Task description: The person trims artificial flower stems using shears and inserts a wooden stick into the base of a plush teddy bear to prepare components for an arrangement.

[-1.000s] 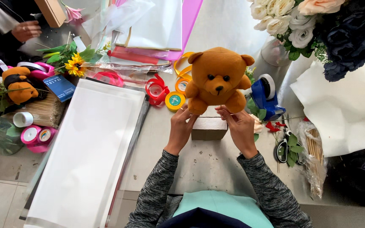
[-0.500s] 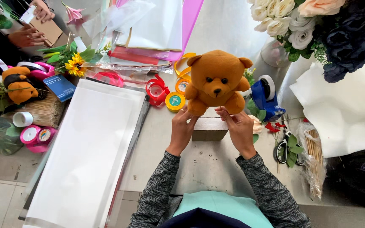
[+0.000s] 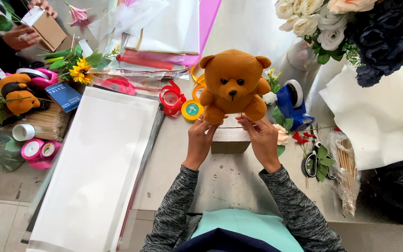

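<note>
- Holding the bear [image 3: 233, 86] from below, the left hand [image 3: 200, 140] pinches one foot and the right hand [image 3: 261, 138] the other, above a block [image 3: 230, 140] on the desk [image 3: 229, 182].
- Bear looks soft, light, squashy; its body likely gives the firmest hold.
- It stands upright, long axis head to feet, face toward the camera.

Bright, even, diffuse light falls from above, with only soft, faint shadows on the desk [image 3: 229, 182]. The white paper sheet [image 3: 94, 163] at left is near overexposed and loses detail. Focus is sharp at centre; wide-angle stretch bends the far corners, and the dark flowers [image 3: 388, 37] lose detail.
</note>
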